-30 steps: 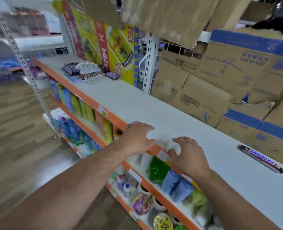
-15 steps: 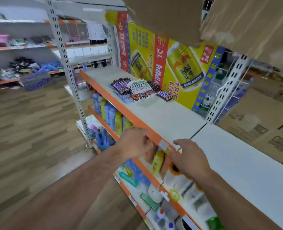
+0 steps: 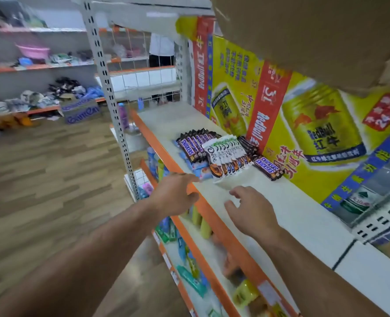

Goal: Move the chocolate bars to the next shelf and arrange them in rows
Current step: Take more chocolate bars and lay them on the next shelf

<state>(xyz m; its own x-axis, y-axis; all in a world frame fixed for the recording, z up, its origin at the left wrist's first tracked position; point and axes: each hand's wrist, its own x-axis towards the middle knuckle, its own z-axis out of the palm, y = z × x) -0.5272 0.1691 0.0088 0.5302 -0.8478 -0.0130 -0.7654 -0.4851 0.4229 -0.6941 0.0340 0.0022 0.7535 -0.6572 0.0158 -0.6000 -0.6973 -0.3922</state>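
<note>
On the white shelf (image 3: pixel 287 209) with an orange front edge lies a cluster of chocolate bars. A fanned row of brown Snickers bars (image 3: pixel 195 144) sits at its far left, a fan of white Dove bars (image 3: pixel 226 156) in the middle, and two more Snickers bars (image 3: pixel 268 168) at the right against the backing. A pale blue packet (image 3: pixel 200 169) lies at the front. My left hand (image 3: pixel 174 194) hovers at the shelf edge just short of the blue packet, fingers apart and holding nothing. My right hand (image 3: pixel 252 210) is spread over the shelf surface below the Dove bars, also holding nothing.
A yellow and red drink poster (image 3: pixel 303 124) backs the shelf. Cardboard (image 3: pixel 315 30) overhangs from above. Lower shelves (image 3: pixel 196 255) hold bottles and packets. A perforated grey upright (image 3: pixel 111 94) stands at the shelf's left end. A wooden floor (image 3: pixel 40 179) lies left.
The view has swung left along the shelf, away from the cardboard boxes. The chocolate cluster is now close, and both hands have advanced toward it, still holding nothing.
</note>
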